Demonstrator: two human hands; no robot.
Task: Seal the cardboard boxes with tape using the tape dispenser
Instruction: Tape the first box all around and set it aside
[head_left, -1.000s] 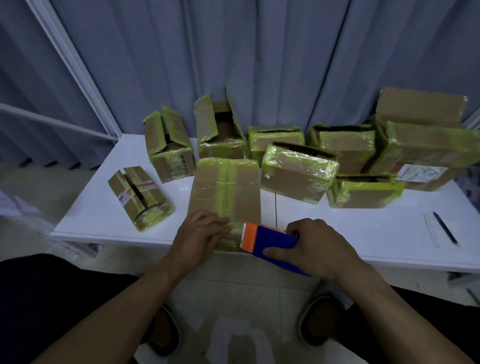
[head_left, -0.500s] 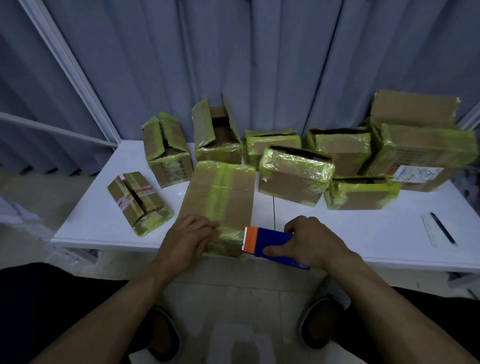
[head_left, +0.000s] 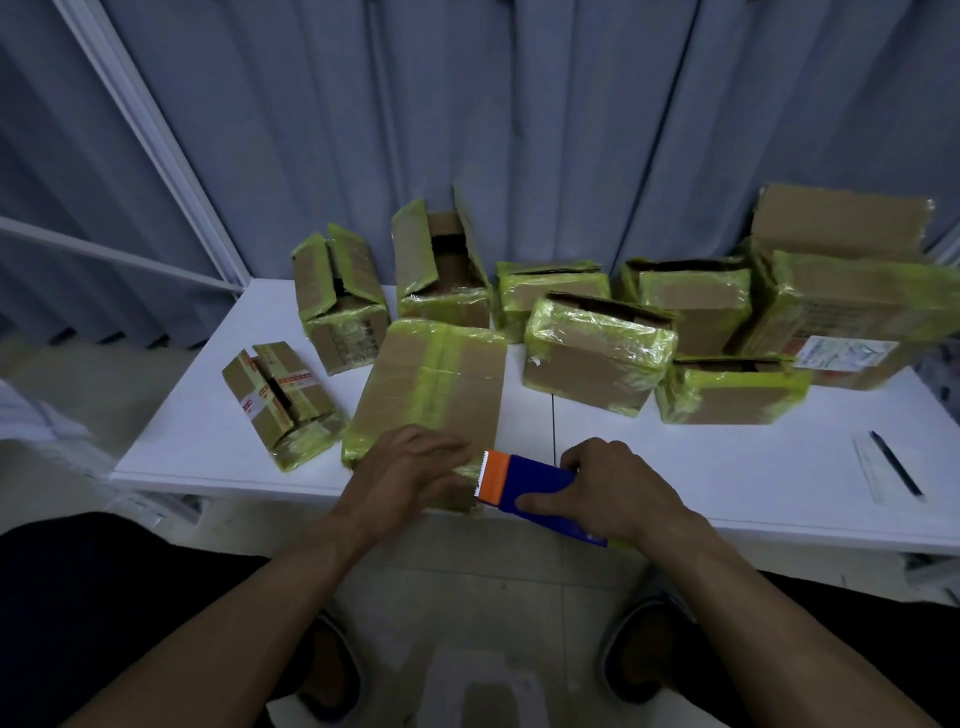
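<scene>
The brown cardboard box with yellow-green tape (head_left: 436, 384) barely shifted at the near edge of the white tabletop (head_left: 701, 467); left hand (head_left: 410, 467) pressed it, fingers flat, right hand (head_left: 613, 488) stayed wrapped round the blue-orange tape dispenser (head_left: 524, 483) beside its corner, so the strip was probably being cut.

left hand (head_left: 410, 470) on box (head_left: 434, 387); right hand (head_left: 610, 491) grips tape dispenser (head_left: 524, 486).

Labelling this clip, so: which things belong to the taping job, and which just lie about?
Job: tape dispenser, gripped by right hand; front box, pressed by left hand; open boxes behind it.
Lying about: pen; paper slip.
</scene>
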